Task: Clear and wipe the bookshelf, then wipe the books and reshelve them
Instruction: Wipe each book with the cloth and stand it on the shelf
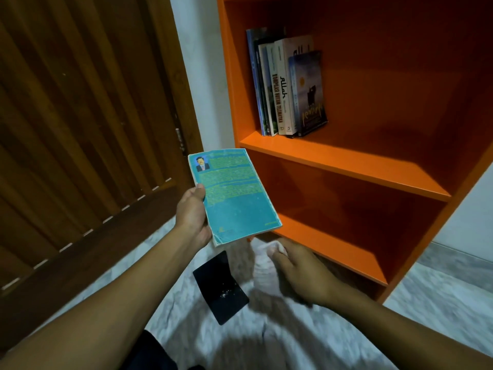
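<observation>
Your left hand (192,214) grips the teal book (234,194) before the shelf (344,162), your right (301,273) bunches the cloth (266,271) (blurred), with several books (285,84) reshelved and a black one (220,287) floored.

On the row of upright books (286,86) standing on the orange bookshelf (344,162), up and to the right of the left hand's grip (193,212), 2 spines can be read. A white spine (277,100) carries "KOMPILASI HUKUM TELEMATIKA" in dark capitals running down it. The wider pale spine (285,89) just right of it carries "Allah" in large black letters, with smaller print below too fine to read. The teal book (237,193) in that grip has blocks of yellow-green print on its cover, none legible.
</observation>
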Demonstrator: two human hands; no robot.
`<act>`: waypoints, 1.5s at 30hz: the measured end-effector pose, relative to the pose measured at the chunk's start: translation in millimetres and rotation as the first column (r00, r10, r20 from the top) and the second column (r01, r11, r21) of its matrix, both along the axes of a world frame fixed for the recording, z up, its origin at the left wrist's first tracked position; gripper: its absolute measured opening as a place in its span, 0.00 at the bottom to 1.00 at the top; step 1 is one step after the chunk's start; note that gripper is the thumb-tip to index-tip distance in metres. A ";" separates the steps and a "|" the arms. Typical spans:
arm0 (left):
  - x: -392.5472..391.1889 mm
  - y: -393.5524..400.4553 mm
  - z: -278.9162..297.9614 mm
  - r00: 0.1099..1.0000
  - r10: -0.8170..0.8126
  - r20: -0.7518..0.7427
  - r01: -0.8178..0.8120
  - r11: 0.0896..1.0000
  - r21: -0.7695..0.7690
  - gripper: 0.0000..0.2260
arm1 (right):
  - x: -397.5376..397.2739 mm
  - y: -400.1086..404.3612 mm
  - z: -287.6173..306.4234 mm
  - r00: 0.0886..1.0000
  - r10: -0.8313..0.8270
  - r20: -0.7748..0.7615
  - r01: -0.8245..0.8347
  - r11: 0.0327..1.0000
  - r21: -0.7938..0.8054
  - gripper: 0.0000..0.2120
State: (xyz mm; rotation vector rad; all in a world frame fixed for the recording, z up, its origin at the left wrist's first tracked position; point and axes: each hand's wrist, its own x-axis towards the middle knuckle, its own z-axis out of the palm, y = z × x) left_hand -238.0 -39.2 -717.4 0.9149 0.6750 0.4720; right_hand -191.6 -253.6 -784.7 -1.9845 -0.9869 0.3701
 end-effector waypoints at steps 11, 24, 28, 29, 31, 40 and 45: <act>-4.3 -19.1 -0.3 0.975 -0.184 -0.126 0.202 0.969 0.145 0.12 | 23.6 4.5 18.4 0.323 0.145 -0.935 0.394 0.878 0.272 0.21; 10.1 -57.7 -23.9 0.913 -0.250 -0.323 0.408 0.564 0.718 0.33 | 5.9 11.0 7.5 0.944 -0.251 -0.213 0.284 0.948 0.141 0.13; 13.8 -62.6 -34.5 0.923 -0.178 -0.341 0.347 0.770 0.536 0.39 | -12.3 6.5 10.9 0.939 -0.246 0.242 0.239 0.969 0.060 0.14; 14.5 -60.6 -35.2 0.929 -0.156 -0.337 0.317 0.806 0.500 0.38 | -13.8 6.4 10.0 0.926 -0.229 0.301 0.229 0.973 0.037 0.15; 16.2 -54.9 -36.1 0.938 -0.113 -0.329 0.253 0.872 0.420 0.37 | -15.9 6.4 9.5 0.903 -0.189 0.387 0.207 0.978 -0.006 0.17; 18.6 -46.6 -28.8 0.988 0.015 -0.154 0.024 0.970 0.242 0.16 | -11.6 8.1 7.6 0.982 -0.172 0.073 0.152 0.963 0.223 0.13; 15.8 -36.2 -19.6 0.997 -0.021 -0.079 0.042 0.959 0.280 0.13 | 28.9 1.2 30.7 0.487 -0.386 -0.784 0.763 0.625 0.166 0.09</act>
